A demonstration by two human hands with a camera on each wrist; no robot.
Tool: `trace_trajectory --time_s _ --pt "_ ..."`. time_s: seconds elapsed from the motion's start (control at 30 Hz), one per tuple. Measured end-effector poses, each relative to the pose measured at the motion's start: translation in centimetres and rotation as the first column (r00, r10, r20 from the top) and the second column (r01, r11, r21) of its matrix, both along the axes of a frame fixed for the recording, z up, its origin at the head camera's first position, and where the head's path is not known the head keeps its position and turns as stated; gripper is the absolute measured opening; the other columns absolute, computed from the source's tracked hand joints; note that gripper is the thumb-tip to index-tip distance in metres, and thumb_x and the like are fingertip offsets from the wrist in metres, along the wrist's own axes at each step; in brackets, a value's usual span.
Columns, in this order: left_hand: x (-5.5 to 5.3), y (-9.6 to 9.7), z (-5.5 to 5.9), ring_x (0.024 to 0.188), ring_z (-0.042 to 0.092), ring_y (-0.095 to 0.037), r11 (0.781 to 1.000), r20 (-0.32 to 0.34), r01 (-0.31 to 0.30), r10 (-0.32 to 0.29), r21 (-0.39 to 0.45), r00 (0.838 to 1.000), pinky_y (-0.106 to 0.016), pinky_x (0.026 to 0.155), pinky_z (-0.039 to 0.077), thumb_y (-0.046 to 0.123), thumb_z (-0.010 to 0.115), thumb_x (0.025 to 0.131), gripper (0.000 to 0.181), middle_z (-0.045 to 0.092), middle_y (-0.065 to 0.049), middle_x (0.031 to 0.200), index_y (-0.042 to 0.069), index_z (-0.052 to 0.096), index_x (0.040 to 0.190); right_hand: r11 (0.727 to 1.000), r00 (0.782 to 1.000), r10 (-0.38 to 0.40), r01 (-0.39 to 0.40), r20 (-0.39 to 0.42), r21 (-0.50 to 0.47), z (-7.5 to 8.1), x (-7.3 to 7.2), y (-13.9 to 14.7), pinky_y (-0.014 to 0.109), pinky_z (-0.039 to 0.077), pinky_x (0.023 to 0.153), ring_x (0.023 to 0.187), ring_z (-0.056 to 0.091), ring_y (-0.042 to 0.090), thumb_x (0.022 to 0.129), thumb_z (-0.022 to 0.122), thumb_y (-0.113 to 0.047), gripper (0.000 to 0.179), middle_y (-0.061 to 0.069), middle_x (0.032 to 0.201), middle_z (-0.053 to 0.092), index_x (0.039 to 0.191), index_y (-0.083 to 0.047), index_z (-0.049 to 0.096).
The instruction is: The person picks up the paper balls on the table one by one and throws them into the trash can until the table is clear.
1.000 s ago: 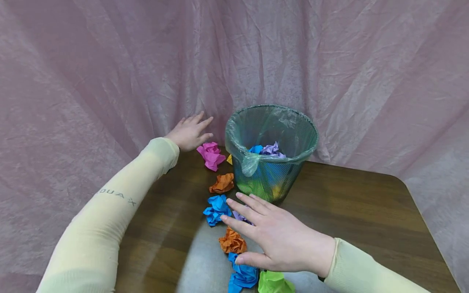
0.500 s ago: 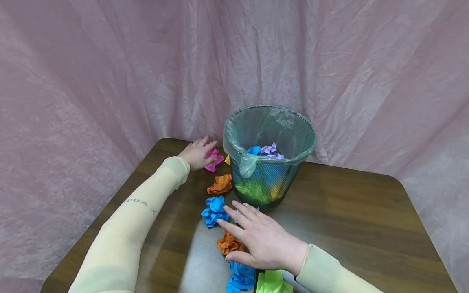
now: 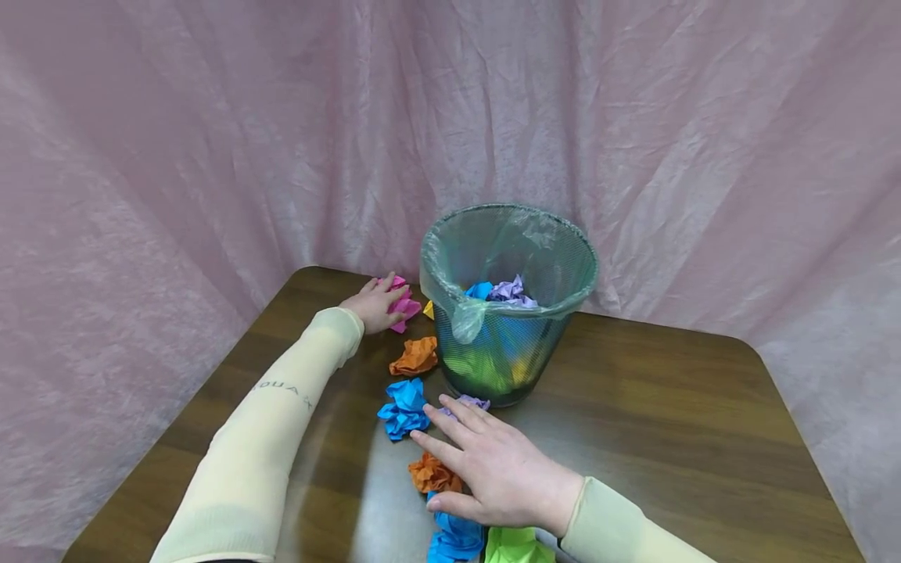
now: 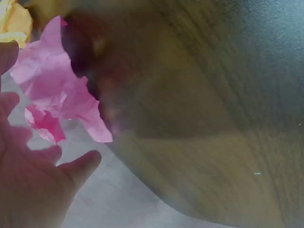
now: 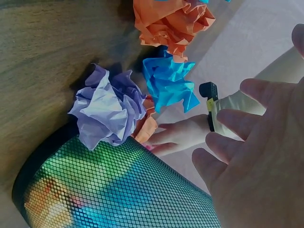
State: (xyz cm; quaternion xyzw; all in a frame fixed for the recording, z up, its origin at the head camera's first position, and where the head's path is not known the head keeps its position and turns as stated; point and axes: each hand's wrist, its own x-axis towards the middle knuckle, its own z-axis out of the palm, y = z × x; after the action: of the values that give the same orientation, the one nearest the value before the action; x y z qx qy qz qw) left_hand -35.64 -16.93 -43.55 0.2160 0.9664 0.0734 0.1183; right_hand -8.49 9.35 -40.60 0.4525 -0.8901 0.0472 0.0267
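Observation:
My left hand is stretched to the far left of the table, fingers extended over a pink crumpled paper ball. In the left wrist view, its spread fingers lie beside the pink paper without curling round it. My right hand hovers palm down with fingers spread, near a purple paper ball and partly covering an orange one. A blue ball and another orange ball lie between the hands. Below the right hand are a blue ball and a green one.
A mesh wastebasket with a translucent green liner stands at the back, holding several crumpled papers. A yellow paper piece lies close to its left side. Pink curtain fabric hangs behind the wooden table.
My left hand has come down from above the table's back edge onto the pink paper ball. My right hand has shifted slightly left, still spread. The view has moved a little.

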Motion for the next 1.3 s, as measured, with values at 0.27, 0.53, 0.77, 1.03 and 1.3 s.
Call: trace_trajectory --time_s 0.27,0.53,0.77,1.03,1.3 --pt "0.0 -0.6 -1.5 0.147 0.031 -0.045 0.997 0.044 0.059 -0.057 -0.043 0.997 -0.060 0.117 0.027 0.033 0.057 0.104 0.055 0.031 -0.021 0.163 0.014 0.047 0.155 1.000 1.000 -0.009 0.009 0.010 -0.001 -0.1 -0.2 0.0 0.048 0.026 0.121 0.155 0.018 0.030 0.101 0.038 -0.069 0.075 0.007 0.167 0.027 0.160 -0.024 0.038" --pt "0.7 -1.2 -2.4 0.135 0.051 -0.040 0.999 0.042 0.023 -0.022 -0.035 0.999 -0.057 0.109 0.042 0.025 0.064 0.102 0.065 0.047 -0.021 0.152 0.016 0.037 0.160 1.000 1.000 -0.007 0.007 0.001 0.001 -0.6 -0.5 -0.2 0.048 0.027 0.120 0.155 0.020 0.030 0.102 0.035 -0.070 0.074 0.008 0.166 0.030 0.160 -0.023 0.038" --pt "1.0 -2.4 -2.8 0.113 0.063 -0.037 0.998 -0.053 0.033 -0.036 -0.057 0.998 -0.052 0.096 0.053 0.016 0.068 0.098 0.052 0.052 -0.022 0.139 0.015 0.056 0.149 1.000 1.000 -0.018 0.018 0.005 0.000 -0.8 -0.4 -0.4 0.047 0.026 0.121 0.154 0.020 0.030 0.101 0.036 -0.070 0.074 0.007 0.166 0.030 0.160 -0.024 0.039" --pt "1.5 -3.4 -2.5 0.113 0.063 -0.037 0.999 0.006 0.030 -0.030 0.017 1.000 -0.047 0.096 0.052 0.010 0.064 0.099 0.031 0.062 -0.022 0.134 0.011 0.074 0.128 1.000 1.000 -0.003 0.004 0.011 -0.009 -1.1 -0.1 -0.6 0.046 0.027 0.121 0.154 0.023 0.030 0.102 0.035 -0.070 0.074 0.007 0.165 0.033 0.158 -0.023 0.043" --pt "1.4 -3.8 -2.4 0.090 0.059 -0.023 0.999 -0.039 0.041 -0.040 0.028 0.998 -0.039 0.084 0.053 0.009 0.067 0.096 0.026 0.071 -0.007 0.109 0.014 0.079 0.118 1.000 1.000 -0.011 0.011 -0.008 0.000 -1.1 -0.7 -0.6 0.046 0.027 0.121 0.154 0.023 0.030 0.101 0.034 -0.071 0.074 0.008 0.165 0.033 0.159 -0.024 0.042"
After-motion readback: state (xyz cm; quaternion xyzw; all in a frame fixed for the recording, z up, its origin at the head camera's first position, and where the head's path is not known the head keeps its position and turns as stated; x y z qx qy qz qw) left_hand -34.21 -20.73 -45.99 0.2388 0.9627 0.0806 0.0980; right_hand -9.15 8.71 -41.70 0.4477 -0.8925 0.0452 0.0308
